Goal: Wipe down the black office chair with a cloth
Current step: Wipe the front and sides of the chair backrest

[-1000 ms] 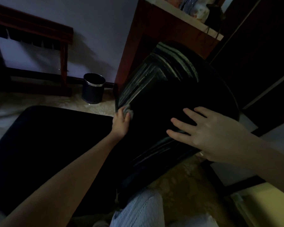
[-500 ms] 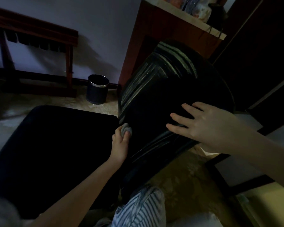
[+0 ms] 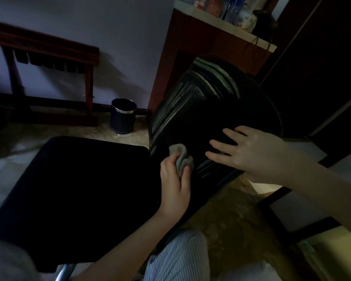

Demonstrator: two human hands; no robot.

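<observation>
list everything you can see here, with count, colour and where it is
office chair: 1, black, middle; glossy backrest, seat left of it
cloth: 1, grey, crumpled against the lower backrest
waste bin: 1, dark with a silver rim, on the floor by the wall
wooden rack: 1, red-brown, against the wall at left
desk: 1, red-brown with a pale top, behind the chair; items on it too blurred to name
striped trouser leg: 1, pale with dark stripes, bottom centre
left hand: 1, grips the cloth
right hand: 1, fingers straight, flat on the backrest
</observation>
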